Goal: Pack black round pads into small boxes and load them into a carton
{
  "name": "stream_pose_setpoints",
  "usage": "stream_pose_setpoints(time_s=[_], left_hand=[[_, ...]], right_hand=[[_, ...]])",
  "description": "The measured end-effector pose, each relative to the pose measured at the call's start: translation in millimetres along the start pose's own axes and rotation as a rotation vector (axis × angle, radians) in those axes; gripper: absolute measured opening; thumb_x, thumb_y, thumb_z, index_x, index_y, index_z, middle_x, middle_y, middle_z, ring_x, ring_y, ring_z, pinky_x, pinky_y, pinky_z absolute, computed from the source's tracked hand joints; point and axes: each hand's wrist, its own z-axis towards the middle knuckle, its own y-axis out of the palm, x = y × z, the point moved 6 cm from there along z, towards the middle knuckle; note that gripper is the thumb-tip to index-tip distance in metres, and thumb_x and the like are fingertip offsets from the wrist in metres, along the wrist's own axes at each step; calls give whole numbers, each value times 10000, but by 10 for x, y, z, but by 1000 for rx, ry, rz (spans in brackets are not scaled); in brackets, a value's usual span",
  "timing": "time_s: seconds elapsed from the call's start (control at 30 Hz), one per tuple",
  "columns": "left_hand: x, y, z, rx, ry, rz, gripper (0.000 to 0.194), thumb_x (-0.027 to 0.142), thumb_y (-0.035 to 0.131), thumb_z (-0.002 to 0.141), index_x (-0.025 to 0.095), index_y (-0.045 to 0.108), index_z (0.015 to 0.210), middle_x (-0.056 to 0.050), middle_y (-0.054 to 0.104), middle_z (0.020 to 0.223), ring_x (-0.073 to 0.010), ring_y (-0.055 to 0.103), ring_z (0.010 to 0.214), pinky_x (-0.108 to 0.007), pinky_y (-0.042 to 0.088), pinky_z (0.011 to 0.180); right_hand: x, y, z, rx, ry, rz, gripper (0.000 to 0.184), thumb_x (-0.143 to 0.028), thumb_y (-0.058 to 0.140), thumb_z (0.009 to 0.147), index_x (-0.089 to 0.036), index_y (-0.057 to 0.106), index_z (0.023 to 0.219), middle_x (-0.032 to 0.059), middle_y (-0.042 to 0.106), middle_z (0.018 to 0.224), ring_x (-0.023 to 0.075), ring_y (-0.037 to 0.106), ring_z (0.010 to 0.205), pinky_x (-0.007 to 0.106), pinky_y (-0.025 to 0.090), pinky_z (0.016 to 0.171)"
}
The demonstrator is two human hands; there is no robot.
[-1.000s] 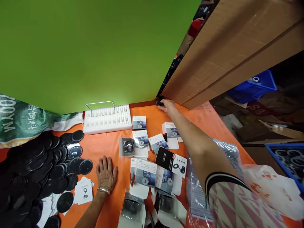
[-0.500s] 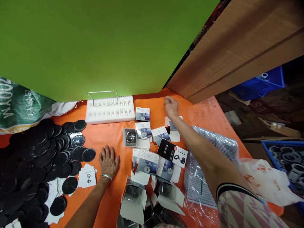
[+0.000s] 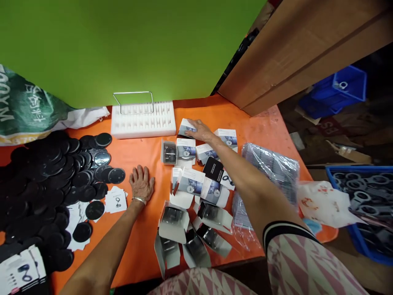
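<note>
My left hand lies flat on the orange table, fingers spread, holding nothing, between a pile of black discs and a spread of small printed boxes. Stretched out to the far side, my right hand has its fingers laid over one small white box next to the white foam tray. I cannot see anything in its palm. A black card lies among the boxes under my right forearm.
Open boxes with dark inserts sit at the near edge. A plastic-wrapped stack lies at the right. A big cardboard box overhangs the far right corner. A green sack lies far left, a blue crate off the table's right.
My right hand has pulled back from the far corner under the cardboard box and come down leftward onto a small white box. The left hand has stayed flat. The view has tilted down.
</note>
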Motion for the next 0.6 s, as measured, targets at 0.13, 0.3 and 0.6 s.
stream_pose_setpoints(time_s=[0.13,0.3,0.6], left_hand=[[-3,-267,254,-19,-166,-370,545,438,309,942,137,636,1258,-194,571,1353,-395,426,1319,-613,300,1079],[-5,-425,460,-60,-335,-1076,585,551,405,896,180,599,1305,-120,620,1310,-281,534,1251,-472,400,1093],[-146,-236,-327,-189,-141,-1083,517,559,665,724,157,715,1045,-100,686,1143,-284,568,1182,-423,388,1102]], right_hand=[[-165,150,-302,2,22,14,737,-460,631,842,-249,374,1499,111,475,1412,283,492,1280,393,385,1087],[-517,401,-743,-64,-38,-41,641,-481,591,881,-246,448,1461,99,523,1418,277,506,1290,387,382,1085],[-155,-4,-1280,150,-175,34,524,-494,522,947,-186,544,1370,101,532,1428,193,465,1331,373,284,1145]])
